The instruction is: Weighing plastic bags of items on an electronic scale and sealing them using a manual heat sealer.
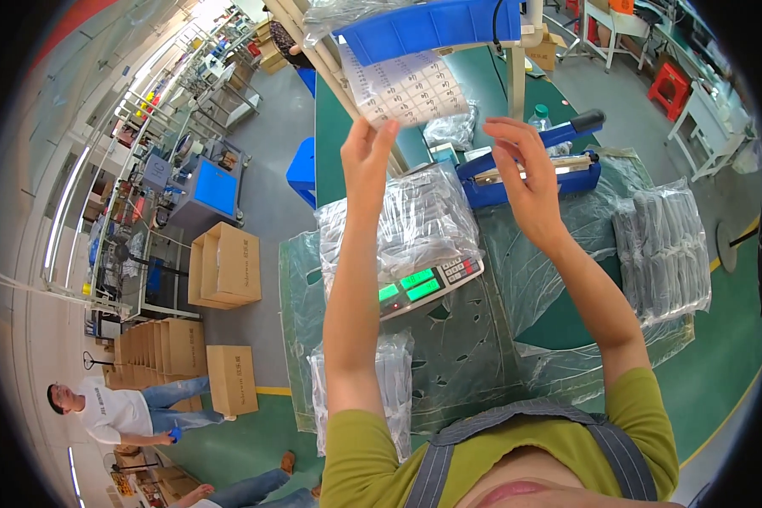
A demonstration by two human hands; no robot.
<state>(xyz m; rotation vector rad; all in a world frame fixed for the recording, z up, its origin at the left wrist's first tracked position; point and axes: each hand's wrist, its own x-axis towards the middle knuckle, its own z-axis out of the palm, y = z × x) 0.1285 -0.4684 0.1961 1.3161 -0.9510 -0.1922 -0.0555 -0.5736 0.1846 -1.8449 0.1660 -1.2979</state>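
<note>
My left hand (367, 157) is raised and pinches the lower left edge of a white label sheet (419, 91) covered with a grid of small marked labels. The sheet hangs below a blue plastic bin (436, 34). To its right my right hand (527, 178) is lifted, holding nothing, with its fingers loosely bent and apart. Behind that hand lies a blue hand-lever sealer (576, 178). A clear plastic bag of dark items (423, 212) rests on a digital weighing scale (449, 284) with lit green displays, below my left hand.
Another wrapped bundle (662, 250) lies at the table's right, and a further bag (389, 381) by my left elbow. Plastic sheeting (457, 364) covers the green table. Cardboard boxes (229, 264) stand on the floor at left, near a person (114, 411). A bottle (539, 117) stands behind the sealer.
</note>
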